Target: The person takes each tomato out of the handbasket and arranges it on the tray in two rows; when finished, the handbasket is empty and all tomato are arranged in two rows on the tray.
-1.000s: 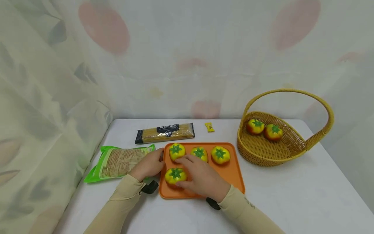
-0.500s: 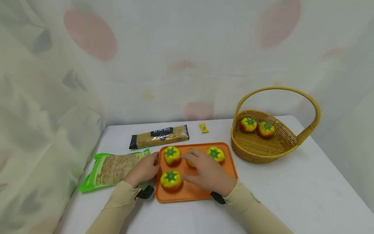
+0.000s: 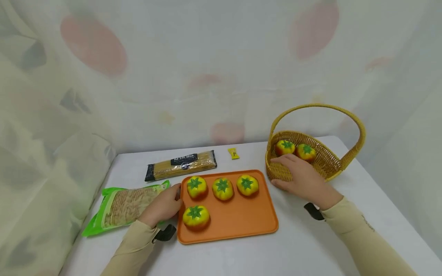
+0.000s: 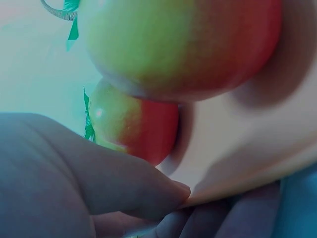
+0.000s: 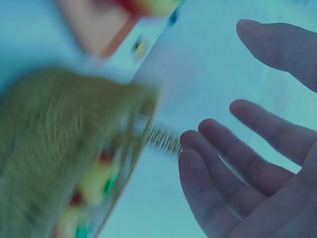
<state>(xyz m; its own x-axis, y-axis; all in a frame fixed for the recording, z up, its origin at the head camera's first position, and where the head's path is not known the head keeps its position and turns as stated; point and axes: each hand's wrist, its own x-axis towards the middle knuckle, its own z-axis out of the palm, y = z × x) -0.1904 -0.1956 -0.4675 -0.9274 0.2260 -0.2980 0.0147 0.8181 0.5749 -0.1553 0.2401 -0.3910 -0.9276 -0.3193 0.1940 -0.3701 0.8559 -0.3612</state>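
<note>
My left hand (image 3: pixel 163 207) holds the left rim of an orange tray (image 3: pixel 238 216). In the left wrist view the thumb (image 4: pixel 133 186) lies over the rim and curled fingers are beneath it. Several yellow-and-red fruits with green star-shaped leaf tops sit on the tray, one of them (image 3: pixel 196 217) at the front left. Over the front left of a wicker basket (image 3: pixel 326 159) is my right hand (image 3: pixel 305 180), fingers spread and holding nothing, as the right wrist view confirms. Two similar fruits, one of them (image 3: pixel 305 152) on the right, lie inside the basket at the back.
Behind the tray lies a pack of spaghetti (image 3: pixel 184 165), with a small yellow wrapped candy (image 3: pixel 233 153) to its right. A green-edged food bag (image 3: pixel 129 207) lies left of the tray, partly behind my left hand. The basket's tall handle (image 3: pixel 315 105) arches above it.
My right hand has moved right, from above the tray to the basket, uncovering the middle fruit. My left hand keeps its hold on the tray. The head view has shifted slightly.
</note>
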